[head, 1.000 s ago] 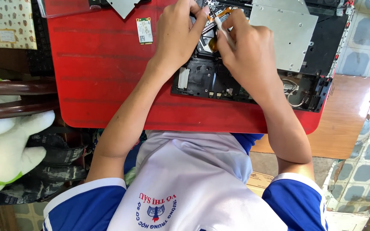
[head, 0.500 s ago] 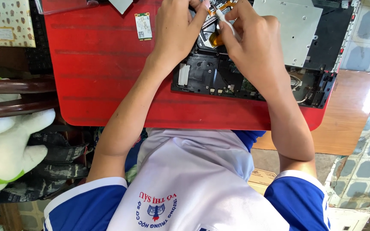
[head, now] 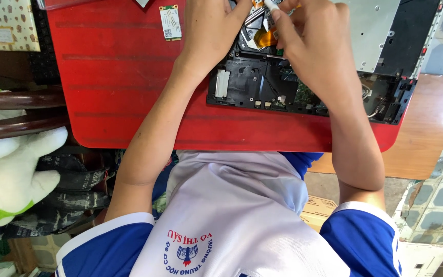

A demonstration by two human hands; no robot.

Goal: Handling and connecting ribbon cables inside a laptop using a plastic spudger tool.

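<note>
An opened black laptop chassis (head: pixel 262 84) lies on a red table (head: pixel 119 77), its boards and an orange flex ribbon (head: pixel 265 37) exposed. My left hand (head: pixel 214 31) rests on the chassis' left side, its fingertips bent down beside the ribbon and partly cut off by the top edge. My right hand (head: pixel 314 41) is closed around a thin white-tipped tool (head: pixel 271 5) that points at the same spot. A silver metal drive plate (head: pixel 375 36) lies right of my right hand.
A small green and white circuit card (head: pixel 170 21) lies loose on the table, left of my left hand. A white and green plush toy (head: pixel 11 174) and dark wooden chair rails (head: pixel 16 110) are at the left. A brown wooden surface (head: pixel 426 133) adjoins the table's right edge.
Both hands sit higher in the view, now against the top edge. The right hand's tool has tilted toward the ribbon area. The laptop has stayed put.
</note>
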